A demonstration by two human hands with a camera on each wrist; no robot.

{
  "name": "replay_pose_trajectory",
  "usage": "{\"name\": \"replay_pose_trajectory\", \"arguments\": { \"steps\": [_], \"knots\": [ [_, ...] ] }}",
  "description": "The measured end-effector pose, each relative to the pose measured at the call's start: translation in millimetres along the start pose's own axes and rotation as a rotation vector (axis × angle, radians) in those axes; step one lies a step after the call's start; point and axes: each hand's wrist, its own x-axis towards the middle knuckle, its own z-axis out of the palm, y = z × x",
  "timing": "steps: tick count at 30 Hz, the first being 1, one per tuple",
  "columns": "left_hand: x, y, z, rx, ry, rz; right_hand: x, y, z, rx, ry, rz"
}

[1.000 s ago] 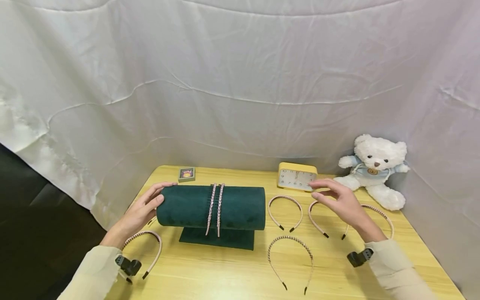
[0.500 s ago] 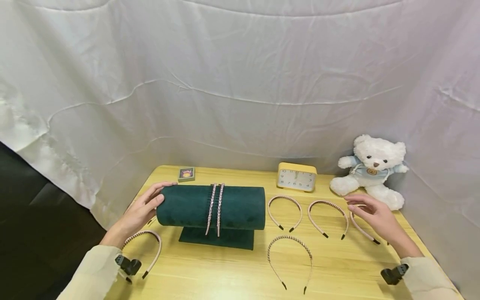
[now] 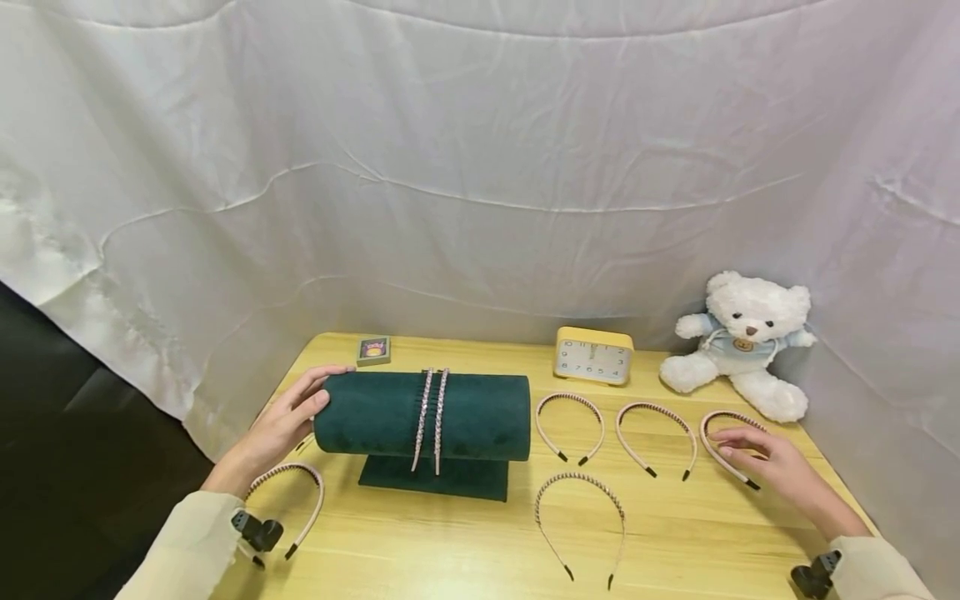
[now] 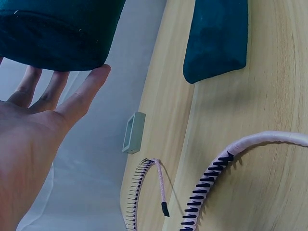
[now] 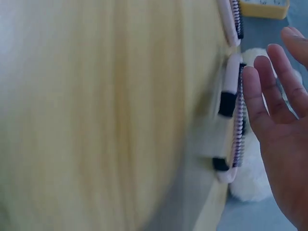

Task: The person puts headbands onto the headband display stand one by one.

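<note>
A dark green velvet display roll (image 3: 472, 417) on a flat base stands on the table, with two pink headbands (image 3: 440, 417) side by side over its middle. My left hand (image 3: 273, 429) rests against the roll's left end; the left wrist view shows extended fingers (image 4: 79, 98) touching its edge. Far right, my right hand (image 3: 783, 471) hovers over a pink headband (image 3: 712, 437), covering its right arm. In the right wrist view its fingers are spread and hold nothing, near a black-tipped headband (image 5: 232, 79); contact is hard to tell.
More headbands lie right of the roll: one (image 3: 570, 396), another (image 3: 656, 407), and one nearer (image 3: 580, 476). Another headband (image 3: 318, 500) lies by my left wrist. A yellow clock (image 3: 592, 357), a white teddy bear (image 3: 757, 325) and a small box (image 3: 373, 350) stand at the back, before grey curtains.
My right hand has moved right and down, from in front of the clock to over the far right headband. The left hand has stayed at the roll's end.
</note>
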Motion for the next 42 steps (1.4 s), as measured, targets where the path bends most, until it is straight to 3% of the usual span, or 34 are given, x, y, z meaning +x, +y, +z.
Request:
{"name": "replay_pose_trajectory", "arguments": {
  "steps": [13,31,36,42],
  "knots": [
    [-1.4,-2.2,-0.5,-0.006,-0.003,0.003,-9.4,22,6,0.061,-0.108,-0.002],
    [-1.4,-1.5,-0.2,0.006,0.008,0.001,-21.9,11,2,0.048,-0.261,-0.021],
    [-1.1,-0.4,0.2,0.005,0.008,-0.003,-25.4,8,-6,-0.008,-0.22,0.02],
    [-0.2,0.4,0.9,0.005,0.004,0.003,-23.9,12,-28,-0.042,-0.047,0.04]
  ]
}}
